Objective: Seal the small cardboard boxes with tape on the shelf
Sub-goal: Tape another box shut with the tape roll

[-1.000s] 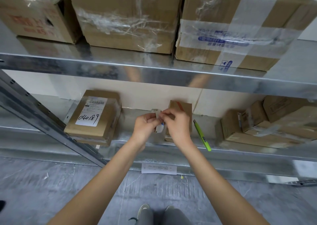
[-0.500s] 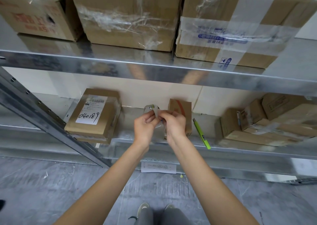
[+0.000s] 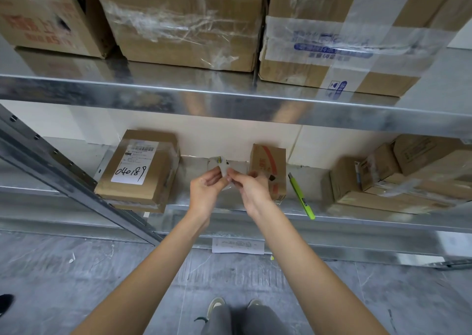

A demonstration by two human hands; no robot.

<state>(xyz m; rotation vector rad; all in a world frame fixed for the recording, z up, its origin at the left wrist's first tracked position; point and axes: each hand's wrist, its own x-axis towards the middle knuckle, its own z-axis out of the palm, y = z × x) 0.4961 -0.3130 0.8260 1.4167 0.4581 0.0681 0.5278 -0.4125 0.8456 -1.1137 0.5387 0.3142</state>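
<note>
Both my hands meet over the lower metal shelf (image 3: 332, 219). My left hand (image 3: 204, 190) and my right hand (image 3: 251, 190) together hold a roll of clear tape (image 3: 220, 164), fingertips pinching at its edge. Just right of my right hand stands a small cardboard box (image 3: 269, 166) with orange print. To the left lies a flat cardboard box (image 3: 139, 171) with a white label marked 040189. A green utility knife (image 3: 301, 196) lies on the shelf to the right of the small box.
More small taped boxes (image 3: 398, 176) are piled at the right of the lower shelf. Large taped cartons (image 3: 184, 25) fill the upper shelf. A slanted metal brace (image 3: 63, 176) crosses at left. A paper slip (image 3: 237, 245) lies on the grey floor near my feet.
My hands have shifted slightly left and back with the tape roll, away from the small box. The fingers keep working at the roll's edge.
</note>
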